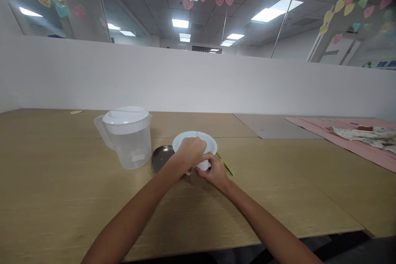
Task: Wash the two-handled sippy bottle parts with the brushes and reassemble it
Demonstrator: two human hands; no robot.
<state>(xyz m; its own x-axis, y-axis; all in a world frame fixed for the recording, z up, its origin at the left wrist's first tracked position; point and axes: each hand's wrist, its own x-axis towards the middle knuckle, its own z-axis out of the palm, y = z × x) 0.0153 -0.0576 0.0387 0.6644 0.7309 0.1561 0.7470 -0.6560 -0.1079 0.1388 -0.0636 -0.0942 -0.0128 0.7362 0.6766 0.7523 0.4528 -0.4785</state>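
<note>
My two hands meet over the table in the middle of the view. With thumb and fingers, my right hand [218,172] grips a small white rounded object [203,165], which may be a cup; much of it is hidden. My left hand [192,151] comes down from above onto the same object, its fingers closed and partly out of sight. Directly behind them lies a pale white round plate [208,139], partly covered by my left hand. A shallow dark metal round tin [161,157] sits left of my left hand. Just right of the plate lies a thin green stick [228,167].
A translucent pitcher [133,144] with a white lid stands at the left on the wooden table [77,198]. A pink cloth [349,148] with crumpled fabric and small items on it covers the far right. A white wall [185,78] with glass above borders the back.
</note>
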